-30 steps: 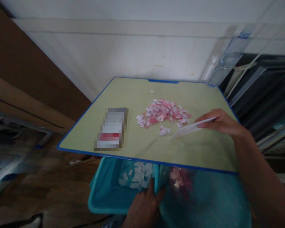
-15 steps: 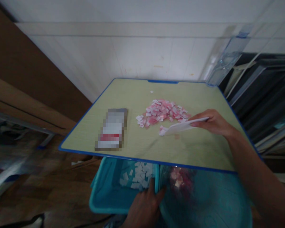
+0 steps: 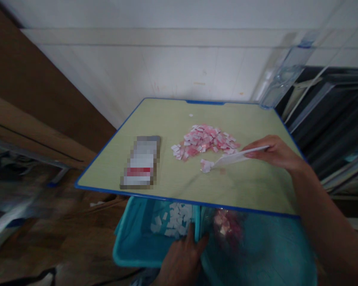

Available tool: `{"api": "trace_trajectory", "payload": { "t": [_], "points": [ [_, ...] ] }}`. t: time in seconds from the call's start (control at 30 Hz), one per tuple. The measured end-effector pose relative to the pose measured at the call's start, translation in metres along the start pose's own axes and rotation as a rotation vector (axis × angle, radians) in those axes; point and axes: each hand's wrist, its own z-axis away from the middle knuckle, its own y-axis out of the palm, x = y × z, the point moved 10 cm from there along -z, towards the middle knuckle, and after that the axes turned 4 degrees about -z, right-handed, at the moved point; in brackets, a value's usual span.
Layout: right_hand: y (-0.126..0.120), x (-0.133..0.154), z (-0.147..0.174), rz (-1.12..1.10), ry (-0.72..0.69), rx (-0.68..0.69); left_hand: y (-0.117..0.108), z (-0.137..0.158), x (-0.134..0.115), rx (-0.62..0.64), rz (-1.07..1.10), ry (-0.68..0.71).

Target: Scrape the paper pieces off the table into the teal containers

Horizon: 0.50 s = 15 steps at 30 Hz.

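Note:
My right hand (image 3: 276,151) is closed on a stiff white card (image 3: 234,156), held at a slant over the tabletop. Its lower left end is beside a few small pink-and-white pieces (image 3: 207,165). Behind the card lies a heap of small pink-and-white packets or slips (image 3: 207,137). Below the table's front edge, my left hand (image 3: 181,256) grips the rim of a teal bin (image 3: 121,242), fingers on one side and thumb on the other. Small white slips (image 3: 177,220) lie inside that bin.
A phone-like blurred slab (image 3: 141,161) lies on the left of the blue-edged table (image 3: 167,182). One white piece (image 3: 191,115) is near the back. A clear plastic bottle (image 3: 282,75) stands at the far right corner. A second teal tub (image 3: 274,246) holds a pink bundle (image 3: 226,226).
My right hand and the card have moved a little to the right, away from the few small pieces, which now show more fully. My left hand has stayed in place.

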Motion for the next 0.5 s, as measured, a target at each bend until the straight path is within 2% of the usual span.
{"api": "trace_trajectory", "payload": {
  "t": [0.13,0.3,0.43,0.5],
  "points": [
    [0.005,0.002,0.003,-0.007,0.005,0.093,-0.001,0.0,-0.001,0.003,0.0,0.004],
    [-0.006,-0.003,0.002,-0.003,0.058,-0.018,0.001,0.0,0.0,-0.001,0.004,-0.001],
    [0.001,-0.008,0.004,-0.031,0.086,0.078,0.003,0.0,0.001,0.001,0.008,-0.015],
    [0.001,-0.008,0.005,-0.043,0.083,0.083,0.003,0.001,0.001,0.004,0.011,-0.01]
  ]
}}
